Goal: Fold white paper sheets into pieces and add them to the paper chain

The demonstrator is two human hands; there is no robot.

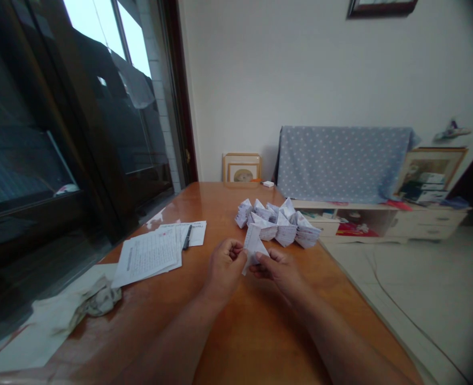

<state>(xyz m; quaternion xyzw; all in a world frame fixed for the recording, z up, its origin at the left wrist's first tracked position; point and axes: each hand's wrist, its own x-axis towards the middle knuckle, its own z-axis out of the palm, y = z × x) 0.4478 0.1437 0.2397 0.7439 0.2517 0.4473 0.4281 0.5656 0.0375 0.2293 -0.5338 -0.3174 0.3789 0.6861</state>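
Both my hands meet over the middle of an orange-brown wooden table (236, 331). My left hand (224, 264) and my right hand (276, 267) pinch a small folded piece of written-on paper (253, 243) between them, its tip pointing up. Fingers of both hands are curled closed on its lower edges. Just beyond it, a cluster of several similar folded paper pieces (279, 222) lies on the table.
A stack of written sheets (152, 251) with a black pen (187, 237) on top lies to the left. A crumpled cloth or paper (96, 299) sits nearer the left edge. Framed pictures (242, 168), a dotted cloth (341, 160) and a low cabinet (381, 219) stand behind.
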